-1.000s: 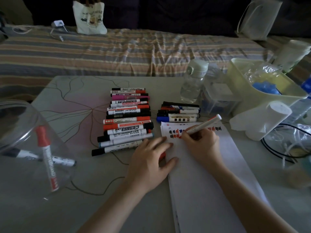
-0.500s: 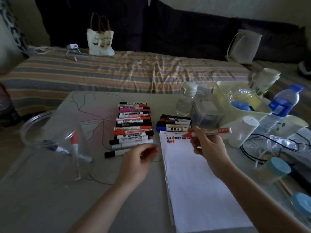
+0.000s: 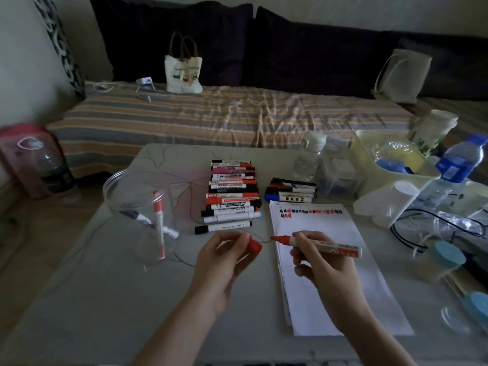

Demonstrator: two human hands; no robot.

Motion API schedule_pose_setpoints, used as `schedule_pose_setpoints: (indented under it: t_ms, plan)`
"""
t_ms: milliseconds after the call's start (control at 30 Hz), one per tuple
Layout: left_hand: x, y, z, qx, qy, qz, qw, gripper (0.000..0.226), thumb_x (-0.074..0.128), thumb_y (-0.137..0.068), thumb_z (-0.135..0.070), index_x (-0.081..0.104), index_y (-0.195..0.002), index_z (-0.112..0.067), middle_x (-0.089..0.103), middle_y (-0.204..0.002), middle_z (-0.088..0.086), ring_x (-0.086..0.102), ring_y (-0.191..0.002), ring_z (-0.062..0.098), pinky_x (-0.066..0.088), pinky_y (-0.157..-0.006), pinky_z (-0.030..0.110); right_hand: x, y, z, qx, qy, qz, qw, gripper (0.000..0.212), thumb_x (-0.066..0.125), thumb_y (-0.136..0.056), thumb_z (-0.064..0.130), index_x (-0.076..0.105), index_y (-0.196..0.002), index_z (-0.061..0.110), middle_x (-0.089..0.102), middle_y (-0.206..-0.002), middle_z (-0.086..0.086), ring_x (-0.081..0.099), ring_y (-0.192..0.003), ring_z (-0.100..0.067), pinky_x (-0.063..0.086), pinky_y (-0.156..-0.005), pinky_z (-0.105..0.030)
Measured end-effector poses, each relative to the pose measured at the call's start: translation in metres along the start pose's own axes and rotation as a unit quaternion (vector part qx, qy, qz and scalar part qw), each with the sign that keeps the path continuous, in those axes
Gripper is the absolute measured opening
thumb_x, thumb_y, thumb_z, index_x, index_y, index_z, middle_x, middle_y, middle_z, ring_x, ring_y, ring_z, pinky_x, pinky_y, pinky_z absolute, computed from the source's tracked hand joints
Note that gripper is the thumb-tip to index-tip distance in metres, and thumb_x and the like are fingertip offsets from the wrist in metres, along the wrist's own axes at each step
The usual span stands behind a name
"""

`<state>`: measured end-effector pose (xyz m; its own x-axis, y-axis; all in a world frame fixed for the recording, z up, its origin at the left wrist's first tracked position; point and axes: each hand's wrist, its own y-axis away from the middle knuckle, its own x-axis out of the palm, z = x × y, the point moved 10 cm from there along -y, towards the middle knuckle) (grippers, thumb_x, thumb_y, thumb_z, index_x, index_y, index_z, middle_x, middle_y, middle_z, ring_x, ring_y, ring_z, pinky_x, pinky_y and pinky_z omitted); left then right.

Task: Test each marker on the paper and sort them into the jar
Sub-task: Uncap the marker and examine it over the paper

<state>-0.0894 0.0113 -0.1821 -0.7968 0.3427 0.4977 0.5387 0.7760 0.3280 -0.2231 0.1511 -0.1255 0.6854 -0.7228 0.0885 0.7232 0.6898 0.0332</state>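
My right hand (image 3: 320, 262) grips an uncapped red marker (image 3: 324, 244) above the left edge of the white paper pad (image 3: 340, 281), its tip pointing left. My left hand (image 3: 224, 257) pinches the marker's red cap (image 3: 254, 247) a short way from that tip. Red and dark test marks run along the top of the pad. A row of several markers (image 3: 232, 196) lies beyond my left hand, with a smaller group (image 3: 291, 192) above the pad. The clear jar (image 3: 137, 207) at the left holds a red marker and a dark one.
On the right stand a water bottle (image 3: 309, 154), a pale yellow bin (image 3: 390, 165), a white paper roll (image 3: 388, 204), a blue-labelled bottle (image 3: 459, 159), black cables and blue-lidded cups (image 3: 446, 260). A striped couch with a tote bag (image 3: 183, 72) lies behind the table.
My right hand has lifted the red marker off the top of the pad and brought it down and left. My left hand left the table with the red cap and now holds it near the tip.
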Motion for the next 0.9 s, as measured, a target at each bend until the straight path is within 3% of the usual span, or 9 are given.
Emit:
schedule_pose_setpoints:
  t_ms: [133, 233, 500, 667, 900]
  plan:
    - [-0.002, 0.001, 0.002, -0.031, 0.07, -0.01, 0.997, 0.023, 0.07, -0.076, -0.01, 0.059, -0.092, 0.003, 0.073, -0.09, 0.023, 0.073, -0.085, 0.025, 0.059, -0.069, 0.024, 0.011, 0.004, 0.006, -0.008, -0.009, 0.007, 1.0, 0.02, 0.063, -0.086, 0.022, 0.069, -0.091, 0.003, 0.071, -0.075, -0.013, 0.065, -0.068, -0.019, 0.052, -0.06, -0.031]
    - [0.0, 0.0, 0.004, -0.037, 0.069, -0.014, 0.997, 0.014, 0.068, -0.082, -0.008, 0.06, -0.088, 0.002, 0.073, -0.092, 0.023, 0.073, -0.086, 0.024, 0.058, -0.068, 0.022, 0.01, 0.002, 0.003, -0.003, -0.009, -0.008, 1.0, 0.017, 0.063, -0.088, 0.016, 0.068, -0.088, 0.0, 0.07, -0.072, -0.011, 0.063, -0.065, -0.019, 0.051, -0.06, -0.031]
    - [0.009, 0.006, 0.009, -0.042, 0.049, -0.004, 0.998, 0.016, 0.07, -0.08, -0.009, 0.061, -0.089, 0.002, 0.073, -0.091, 0.021, 0.074, -0.085, 0.023, 0.057, -0.067, 0.02, 0.009, 0.0, -0.008, -0.003, 0.021, -0.014, 1.0, 0.01, 0.068, -0.086, 0.014, 0.07, -0.089, 0.004, 0.067, -0.067, -0.009, 0.06, -0.06, -0.018, 0.052, -0.058, -0.027]
    - [0.011, 0.008, 0.004, -0.005, 0.002, -0.013, 1.0, 0.022, 0.07, -0.084, -0.006, 0.06, -0.098, 0.009, 0.072, -0.094, 0.021, 0.073, -0.087, 0.024, 0.058, -0.074, 0.023, 0.009, -0.002, -0.011, -0.006, 0.023, -0.014, 1.0, 0.015, 0.07, -0.082, 0.018, 0.073, -0.09, 0.006, 0.071, -0.071, -0.011, 0.065, -0.063, -0.016, 0.053, -0.059, -0.022]
    - [0.004, 0.014, 0.006, 0.044, -0.028, -0.069, 0.996, 0.015, 0.072, -0.082, -0.007, 0.065, -0.092, 0.001, 0.074, -0.086, 0.012, 0.073, -0.082, 0.019, 0.059, -0.075, 0.023, 0.016, -0.006, -0.023, 0.007, 0.011, -0.004, 1.0, 0.026, 0.07, -0.077, 0.024, 0.073, -0.093, 0.004, 0.072, -0.077, -0.012, 0.069, -0.071, -0.018, 0.057, -0.065, -0.024]
